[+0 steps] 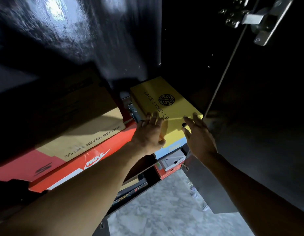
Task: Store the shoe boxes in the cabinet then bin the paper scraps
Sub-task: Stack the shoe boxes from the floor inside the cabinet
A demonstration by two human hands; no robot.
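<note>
Now yellow shoe box (166,106) lies under spread fingers (155,119) of both hands.

- My left hand (150,133) covers the yellow box's (166,106) near left corner.
- The boxes under it are mostly hidden from me.
- The cabinet interior (190,40) goes too dark to read.
- Orange box (83,166) logo blurs.

I am seeing a dark cabinet shelf (166,163) carrying 2 stacks: an orange box (90,165) lying directly on it at left, and a pale blue box (171,149) sitting at right beneath a yellow box (164,108).
</note>
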